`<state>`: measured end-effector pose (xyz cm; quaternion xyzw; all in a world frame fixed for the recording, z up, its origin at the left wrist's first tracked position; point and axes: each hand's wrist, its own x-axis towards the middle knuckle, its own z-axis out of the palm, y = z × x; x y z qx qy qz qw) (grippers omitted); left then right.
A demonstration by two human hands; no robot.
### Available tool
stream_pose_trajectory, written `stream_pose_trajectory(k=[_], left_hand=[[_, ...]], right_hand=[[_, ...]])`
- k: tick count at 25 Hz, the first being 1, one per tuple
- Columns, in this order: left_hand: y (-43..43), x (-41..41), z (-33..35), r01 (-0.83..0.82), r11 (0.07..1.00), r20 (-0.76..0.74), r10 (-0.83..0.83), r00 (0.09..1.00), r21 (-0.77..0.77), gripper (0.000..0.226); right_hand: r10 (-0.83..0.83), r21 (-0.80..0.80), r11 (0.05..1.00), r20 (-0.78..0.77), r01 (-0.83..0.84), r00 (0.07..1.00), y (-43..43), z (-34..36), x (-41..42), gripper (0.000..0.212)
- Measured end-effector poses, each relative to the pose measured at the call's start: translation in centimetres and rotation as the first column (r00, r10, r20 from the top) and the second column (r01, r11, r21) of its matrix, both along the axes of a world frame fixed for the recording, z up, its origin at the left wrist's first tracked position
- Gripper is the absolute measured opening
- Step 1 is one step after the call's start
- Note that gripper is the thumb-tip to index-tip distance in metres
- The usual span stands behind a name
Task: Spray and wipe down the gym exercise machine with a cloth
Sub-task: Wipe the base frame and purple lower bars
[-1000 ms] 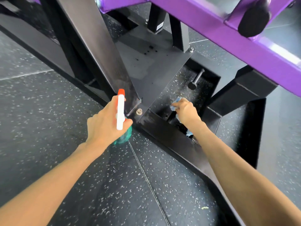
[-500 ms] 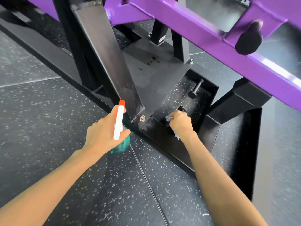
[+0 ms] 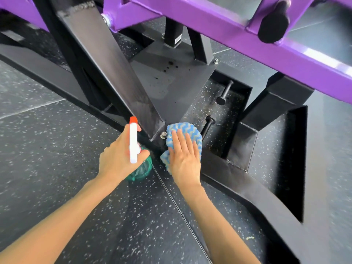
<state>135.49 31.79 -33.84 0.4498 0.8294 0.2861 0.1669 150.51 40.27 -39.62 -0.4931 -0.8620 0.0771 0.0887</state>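
The gym machine has a black steel base frame [image 3: 247, 189] on the floor and a purple beam [image 3: 219, 33] overhead. A slanted black upright [image 3: 114, 73] meets the base at a bolt [image 3: 163, 134]. My left hand [image 3: 118, 159] grips a spray bottle [image 3: 133, 143] with a white head, red nozzle and green body, pointing at the upright's foot. My right hand [image 3: 184, 159] lies flat on a blue and white zigzag cloth [image 3: 183, 131], pressing it onto the base frame just right of the bolt.
A grey triangular plate [image 3: 171, 88] with dark spots and a wet patch lies behind the cloth. Two black pegs [image 3: 224, 92] stick out in the recess at the right. A black knob [image 3: 274, 23] hangs from the purple beam. Speckled rubber floor [image 3: 47, 149] surrounds the frame.
My right hand came out of the recess and moved left, now flat with the cloth spread on the frame beside the bolt. The spray bottle hand stayed roughly in place.
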Motion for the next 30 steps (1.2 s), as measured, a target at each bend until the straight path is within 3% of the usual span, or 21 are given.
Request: stream_pose_trajectory(k=[3,5,9,12,14,18,21,23,26,30], left_hand=[[-0.3,-0.2,-0.1,0.074,0.997,0.006,-0.074,0.997,0.005,0.053],[0.0,-0.3,0.1,0.089,0.996,0.006,-0.089,0.996,-0.003,0.050],[0.0,0.7,0.4,0.159,0.987,0.029,-0.158,0.987,-0.036,0.051],[-0.2,2.2,0.3,0.204,0.978,0.026,-0.203,0.979,-0.042,0.053],[-0.1,3.2,0.4,0.202,0.979,0.011,-0.201,0.979,-0.043,0.052],[0.4,4.0,0.7,0.211,0.975,-0.045,-0.214,0.976,-0.063,0.052],[0.4,4.1,0.8,0.191,0.979,-0.035,-0.194,0.980,-0.069,0.051],[0.1,4.0,0.9,0.165,0.984,-0.012,-0.166,0.986,-0.071,0.050],[-0.3,3.8,0.9,0.166,0.985,0.010,-0.166,0.986,-0.044,0.049],[-0.4,3.7,0.6,0.183,0.983,-0.006,-0.183,0.983,-0.031,0.051]], right_hand=[[-0.184,0.114,0.976,-0.028,0.186,0.983,-0.4,0.0,5.4,0.051],[-0.282,0.054,0.957,-0.072,0.287,0.957,-0.1,0.1,4.0,0.051],[-0.096,0.017,0.995,-0.036,0.096,0.995,-0.4,0.5,-2.4,0.057],[-0.089,0.050,0.995,0.036,0.087,0.995,-0.5,-0.2,2.0,0.051],[-0.199,0.075,0.978,0.032,0.196,0.980,-1.1,-0.6,7.9,0.048],[-0.323,-0.070,0.946,-0.176,0.316,0.930,-1.9,1.9,14.7,0.034],[-0.416,-0.222,0.909,-0.419,0.353,0.807,-0.1,5.4,13.8,0.027],[-0.479,-0.238,0.875,-0.297,0.422,0.826,1.3,5.4,13.3,0.028],[-0.457,-0.056,0.889,-0.166,0.455,0.874,1.5,2.7,13.5,0.029],[-0.343,0.059,0.934,-0.129,0.353,0.930,-0.5,-0.4,9.7,0.060]])
